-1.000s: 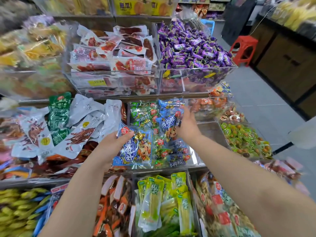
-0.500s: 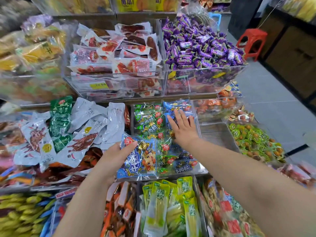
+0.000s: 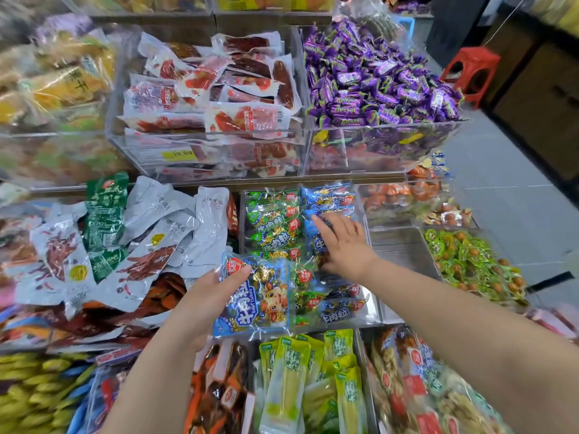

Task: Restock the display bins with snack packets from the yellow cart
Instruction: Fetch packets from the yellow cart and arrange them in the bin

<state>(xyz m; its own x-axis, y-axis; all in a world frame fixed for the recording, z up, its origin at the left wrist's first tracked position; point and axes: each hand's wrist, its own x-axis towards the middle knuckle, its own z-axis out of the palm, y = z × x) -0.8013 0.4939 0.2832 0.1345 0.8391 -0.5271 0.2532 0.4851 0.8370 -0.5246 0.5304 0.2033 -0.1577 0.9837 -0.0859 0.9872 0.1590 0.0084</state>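
My left hand holds a blue beef-cube snack packet by its left edge, thumb on the front, above the near edge of a clear middle-shelf bin. That bin holds green packets on its left and blue packets on its right. My right hand lies flat with straight fingers on the blue packets in the bin. The yellow cart is not in view.
Grey and green pouches fill the bin to the left. An upper shelf carries red sausage packs and purple candies. Yellow-green packets lie in the bottom row. A red stool stands on the aisle floor, right.
My right hand let go of the blue packet it was placing and now lies flat on the pile. My left hand has kept hold of its packet.
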